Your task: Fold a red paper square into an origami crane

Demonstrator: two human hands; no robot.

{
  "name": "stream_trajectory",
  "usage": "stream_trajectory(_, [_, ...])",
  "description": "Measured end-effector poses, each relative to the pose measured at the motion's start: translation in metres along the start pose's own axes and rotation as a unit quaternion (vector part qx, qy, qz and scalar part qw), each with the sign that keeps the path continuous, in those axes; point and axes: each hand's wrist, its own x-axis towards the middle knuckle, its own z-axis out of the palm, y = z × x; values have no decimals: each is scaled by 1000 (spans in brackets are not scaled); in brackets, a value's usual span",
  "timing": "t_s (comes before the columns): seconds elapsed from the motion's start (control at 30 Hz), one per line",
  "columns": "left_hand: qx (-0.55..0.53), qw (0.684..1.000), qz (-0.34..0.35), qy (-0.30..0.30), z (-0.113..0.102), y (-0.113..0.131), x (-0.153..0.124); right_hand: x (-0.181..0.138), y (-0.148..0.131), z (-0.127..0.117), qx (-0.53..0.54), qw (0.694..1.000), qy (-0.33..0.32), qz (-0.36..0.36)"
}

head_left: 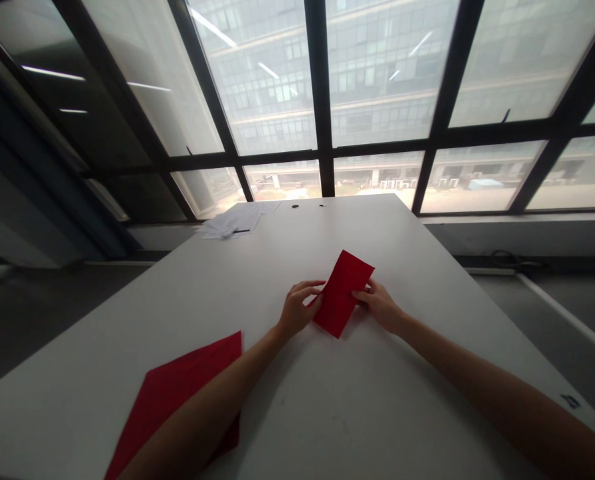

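Note:
A small folded red paper (341, 293) lies tilted on the white table (377, 400), its long side running from near left to far right. My left hand (300, 308) has its fingers curled on the paper's left edge. My right hand (377, 305) pinches the right edge with its fingertips. A second, larger red sheet (177, 393) lies flat near the table's front left, partly covered by my left forearm.
A stack of white papers with a dark pen (232, 222) sits at the table's far left corner. Two small dark dots (295, 206) mark the far edge. Large windows with dark frames stand behind the table; floor drops away on both sides.

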Motion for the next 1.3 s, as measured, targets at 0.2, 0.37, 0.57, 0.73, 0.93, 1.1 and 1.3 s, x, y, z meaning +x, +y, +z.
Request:
stream_trajectory(0.2, [-47,998,-38,9,-1,5,1,-2,-2,1,22,999,-35,4])
stream_trajectory(0.37, [-102,993,-60,-2,-1,6,1,-3,2,1,35,997,-51,35])
stream_trajectory(0.57, [-114,992,-60,-9,0,1,0,9,10,-16,-144,972,168,-76])
stream_trajectory(0.73, [-52,998,-3,-18,3,-6,-1,9,1,-25,-482,773,182,-370])
stream_trajectory(0.93, [30,997,69,-2,4,-9,-2,5,3,-19,-577,695,135,-409])
stream_trajectory(1.1, [65,994,87,17,1,-9,-3,4,6,-20,-547,728,102,-401])
stream_trajectory(1.3, [13,995,94,-23,0,-5,-2,6,14,-19,-479,811,12,-336])
